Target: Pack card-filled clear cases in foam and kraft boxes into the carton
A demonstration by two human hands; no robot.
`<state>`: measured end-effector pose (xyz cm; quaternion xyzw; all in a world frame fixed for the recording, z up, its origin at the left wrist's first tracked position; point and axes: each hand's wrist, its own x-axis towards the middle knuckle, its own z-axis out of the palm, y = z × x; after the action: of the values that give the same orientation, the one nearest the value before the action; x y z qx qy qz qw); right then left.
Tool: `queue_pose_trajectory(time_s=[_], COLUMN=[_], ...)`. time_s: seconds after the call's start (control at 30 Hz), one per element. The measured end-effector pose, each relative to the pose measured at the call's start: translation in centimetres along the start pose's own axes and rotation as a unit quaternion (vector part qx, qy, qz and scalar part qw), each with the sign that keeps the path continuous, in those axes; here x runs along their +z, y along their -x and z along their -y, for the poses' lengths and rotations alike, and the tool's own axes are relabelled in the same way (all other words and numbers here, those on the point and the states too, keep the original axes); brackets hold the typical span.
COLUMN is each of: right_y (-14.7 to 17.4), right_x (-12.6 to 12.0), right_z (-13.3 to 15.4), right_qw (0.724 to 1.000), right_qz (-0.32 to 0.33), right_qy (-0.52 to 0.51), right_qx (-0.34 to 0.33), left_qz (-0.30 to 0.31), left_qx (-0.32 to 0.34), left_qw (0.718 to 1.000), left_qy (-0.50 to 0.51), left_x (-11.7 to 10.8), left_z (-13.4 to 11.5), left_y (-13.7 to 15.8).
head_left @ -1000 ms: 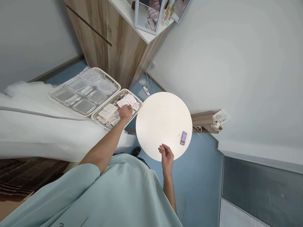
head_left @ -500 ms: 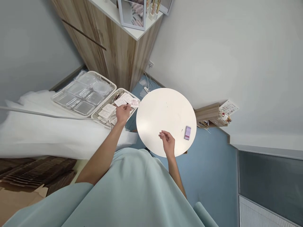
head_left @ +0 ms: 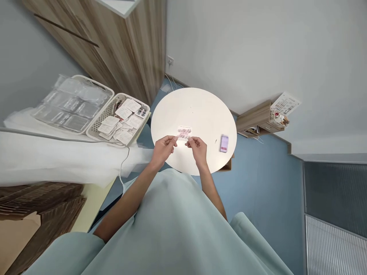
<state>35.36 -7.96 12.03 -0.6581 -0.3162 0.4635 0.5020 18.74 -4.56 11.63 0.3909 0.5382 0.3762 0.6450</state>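
Note:
Over the round white table [head_left: 195, 107], a small white card of pink press-on nails [head_left: 184, 132] is held level between my hands. Two rows of glossy pink, nail-shaped pieces show on its face. My left hand [head_left: 164, 151] pinches the lower left corner between thumb and fingers. At the lower right corner, my right hand [head_left: 198, 149] has its thumb and fingertips closed on the edge. A phone [head_left: 224, 143] with a blurred lilac screen lies on the table, right of my right hand. Between them is a tiny dark sliver [head_left: 216, 141].
Left of the table, a pale basket [head_left: 93, 130] holds several white cards [head_left: 124, 112], one with dark nail-like pieces. Beside it, another basket [head_left: 110, 91] carries clear plastic trays [head_left: 77, 103]. A grey cable [head_left: 122, 168] hangs nearby. A wooden cabinet [head_left: 123, 49] stands behind.
My left hand has brought the card from above the basket rightward over the table. My right hand has closed on the card's other corner. The view has shifted.

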Motion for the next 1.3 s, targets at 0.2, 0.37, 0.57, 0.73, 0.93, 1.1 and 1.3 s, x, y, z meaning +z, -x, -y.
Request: queue_pose_trajectory(time_s=[0.2,0.37,0.57,0.73,0.93,1.1,1.3], right_y=[1.4,2.1,2.9,3.2,4.0,5.4,6.2], right_x=[-3.0,-4.8,-5.4,-5.4,-5.0,-4.1,-2.2], right_z=[-0.7,-0.9,-0.8,-1.1,-0.9,0.4,0.6], right_qw=[0.998,0.988,0.968,0.965,0.999,0.987,0.989], right_qz=[0.002,0.047,0.113,0.117,-0.032,-0.050,-0.046], right_qy=[-0.062,-0.139,-0.207,-0.213,0.000,0.116,0.135], right_qx=[0.012,0.040,0.089,0.098,-0.002,-0.096,-0.050], left_qz=[0.041,0.188,0.282,0.266,0.184,0.120,0.105], left_qx=[-0.010,-0.047,-0.071,-0.064,-0.028,-0.021,-0.003], left_qw=[0.999,0.966,0.924,0.931,0.963,0.980,0.988], left_qy=[0.019,0.170,0.248,0.241,0.196,0.160,0.116], left_x=[2.0,3.0,4.6,5.0,4.9,4.6,4.6], left_z=[0.8,0.6,0.7,1.2,1.3,1.6,1.1], left_y=[0.7,0.8,0.7,0.7,0.5,0.4,1.2])
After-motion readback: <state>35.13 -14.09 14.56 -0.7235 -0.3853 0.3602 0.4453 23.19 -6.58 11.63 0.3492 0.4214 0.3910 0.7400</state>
